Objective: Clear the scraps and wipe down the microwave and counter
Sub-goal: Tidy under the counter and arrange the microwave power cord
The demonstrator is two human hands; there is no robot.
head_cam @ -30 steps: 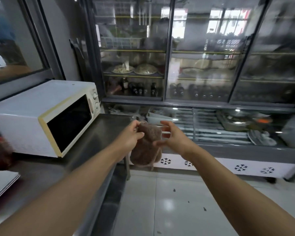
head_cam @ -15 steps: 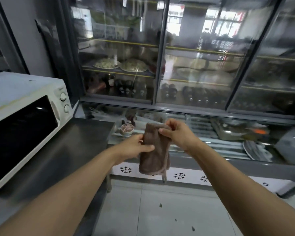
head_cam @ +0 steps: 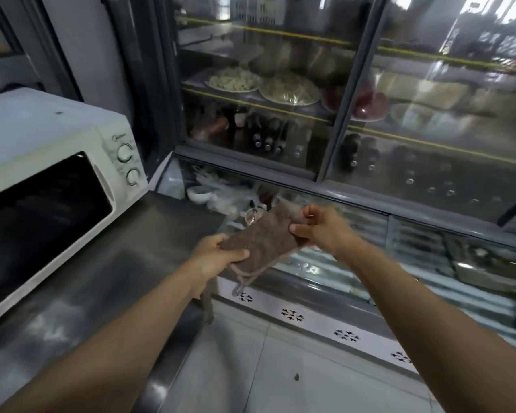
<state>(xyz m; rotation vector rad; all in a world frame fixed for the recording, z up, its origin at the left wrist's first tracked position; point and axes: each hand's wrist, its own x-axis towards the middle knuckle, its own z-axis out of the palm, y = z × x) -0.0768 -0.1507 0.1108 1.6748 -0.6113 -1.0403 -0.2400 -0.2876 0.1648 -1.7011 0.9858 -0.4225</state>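
On my left a white two-knob microwave [head_cam: 54, 186] sits on the dark steel counter [head_cam: 108, 278]. My left hand [head_cam: 213, 259] grips the brown terry cloth [head_cam: 262, 242] at its lower edge; my right hand [head_cam: 319, 231] pinches its upper corner, above the counter's end, before the glass-fronted fridge [head_cam: 340, 114].

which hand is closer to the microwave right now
Left. The left hand grips the cloth over the counter edge, just right of the microwave; the right hand pinches the cloth's far end, further away.
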